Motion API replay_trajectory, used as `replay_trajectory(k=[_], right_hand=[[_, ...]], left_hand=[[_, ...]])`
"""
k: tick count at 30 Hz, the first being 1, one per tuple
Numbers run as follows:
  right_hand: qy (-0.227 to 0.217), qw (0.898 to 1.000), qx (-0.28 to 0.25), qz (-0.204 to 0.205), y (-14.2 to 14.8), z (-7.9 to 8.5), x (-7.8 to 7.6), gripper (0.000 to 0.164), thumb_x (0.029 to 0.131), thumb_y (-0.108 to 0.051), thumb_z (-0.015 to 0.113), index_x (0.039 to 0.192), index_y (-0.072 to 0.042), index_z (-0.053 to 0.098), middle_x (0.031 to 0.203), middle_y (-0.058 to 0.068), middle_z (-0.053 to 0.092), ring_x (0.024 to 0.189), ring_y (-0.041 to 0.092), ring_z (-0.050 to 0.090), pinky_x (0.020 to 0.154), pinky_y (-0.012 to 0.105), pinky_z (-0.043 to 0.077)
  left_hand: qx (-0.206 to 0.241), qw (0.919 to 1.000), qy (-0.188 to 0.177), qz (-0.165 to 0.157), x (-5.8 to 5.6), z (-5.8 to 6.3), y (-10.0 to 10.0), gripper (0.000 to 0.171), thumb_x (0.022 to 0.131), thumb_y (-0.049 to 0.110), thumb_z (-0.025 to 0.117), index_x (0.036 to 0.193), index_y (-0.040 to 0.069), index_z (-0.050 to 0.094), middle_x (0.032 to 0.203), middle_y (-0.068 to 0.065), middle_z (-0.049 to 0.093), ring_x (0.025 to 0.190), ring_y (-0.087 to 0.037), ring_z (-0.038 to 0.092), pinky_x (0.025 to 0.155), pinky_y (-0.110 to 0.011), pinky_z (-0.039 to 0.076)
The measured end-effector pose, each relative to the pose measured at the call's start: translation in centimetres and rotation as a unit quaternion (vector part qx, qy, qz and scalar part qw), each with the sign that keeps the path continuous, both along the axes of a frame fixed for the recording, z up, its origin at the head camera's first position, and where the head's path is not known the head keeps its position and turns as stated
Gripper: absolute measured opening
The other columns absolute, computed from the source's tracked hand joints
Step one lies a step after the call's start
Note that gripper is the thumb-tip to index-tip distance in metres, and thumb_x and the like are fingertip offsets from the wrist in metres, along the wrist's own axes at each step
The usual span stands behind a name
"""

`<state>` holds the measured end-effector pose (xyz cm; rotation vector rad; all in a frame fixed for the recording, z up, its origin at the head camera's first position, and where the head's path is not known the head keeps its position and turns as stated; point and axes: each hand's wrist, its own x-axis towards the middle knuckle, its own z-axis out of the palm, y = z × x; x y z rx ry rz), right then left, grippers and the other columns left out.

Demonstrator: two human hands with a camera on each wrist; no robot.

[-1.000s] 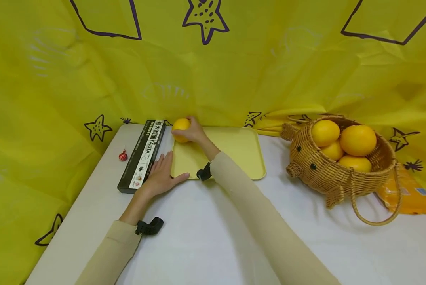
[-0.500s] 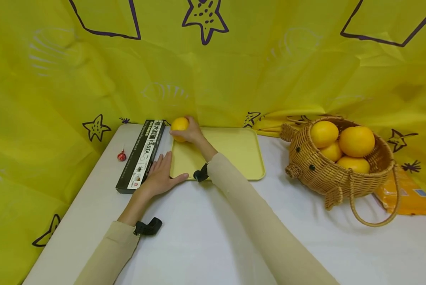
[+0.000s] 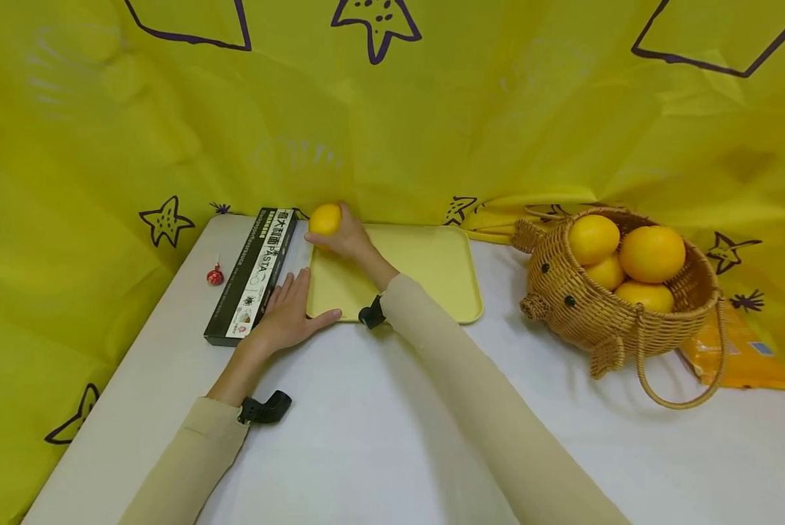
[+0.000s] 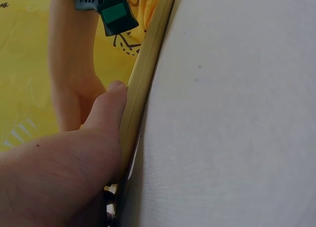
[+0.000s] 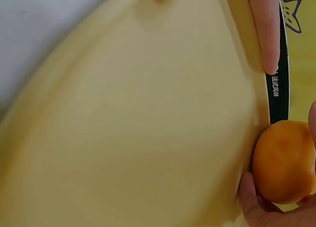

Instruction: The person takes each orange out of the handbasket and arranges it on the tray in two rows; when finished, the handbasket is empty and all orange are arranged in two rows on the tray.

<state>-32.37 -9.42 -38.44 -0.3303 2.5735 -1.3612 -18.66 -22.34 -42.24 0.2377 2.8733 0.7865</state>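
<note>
In the head view my right hand (image 3: 348, 237) grips an orange (image 3: 325, 217) at the far left corner of a pale yellow tray (image 3: 422, 266). The right wrist view has the same orange (image 5: 283, 158) beside the tray's rim, with fingertips (image 5: 248, 185) against its side. My left hand (image 3: 289, 317) rests at the tray's near left corner, fingers straight along the left side and thumb out along the front edge. Left of those fingers lies a long black and white pasta box (image 3: 251, 281). From the left wrist, the thumb (image 4: 111, 101) shows pressed to the tray's rim (image 4: 140, 79).
A wicker basket shaped like a pig (image 3: 583, 313) stands on the right with several oranges (image 3: 651, 254) in it. Partly behind it is an orange packet (image 3: 737, 357). A small red lollipop (image 3: 214, 275) lies left of the box. A yellow cloth (image 3: 392, 146) hangs behind the white table.
The head view has tilted slightly, shifting the scene up and left. My right hand has moved the orange slightly farther back at the tray's corner. The left hand stays in place.
</note>
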Motion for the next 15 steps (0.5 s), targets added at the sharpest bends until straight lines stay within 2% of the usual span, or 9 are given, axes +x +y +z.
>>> replay_trajectory(k=[8,15], right_hand=[[0.006,1.000,0.014,0.002,0.28,0.27,-0.41,0.100,0.083,-0.042,0.073,0.155,-0.012,0.011,0.153,0.017,0.031,0.134,0.031,0.042,0.112,0.042,0.039],[0.008,1.000,0.014,-0.002,0.31,-0.01,-0.37,0.101,0.081,-0.043,0.075,0.154,-0.010,0.014,0.151,0.017,0.033,0.132,0.031,0.044,0.109,0.043,0.041]], left_hand=[[0.000,1.0000,-0.008,0.001,-0.21,0.08,0.27,0.105,0.091,0.059,0.055,0.154,-0.001,-0.004,0.163,-0.022,-0.001,0.150,-0.043,-0.005,0.121,-0.059,-0.001],[-0.005,0.9999,-0.013,0.004,-0.12,0.15,0.11,0.106,0.090,0.059,0.055,0.154,-0.001,-0.004,0.163,-0.022,-0.001,0.150,-0.042,-0.006,0.121,-0.058,-0.002]])
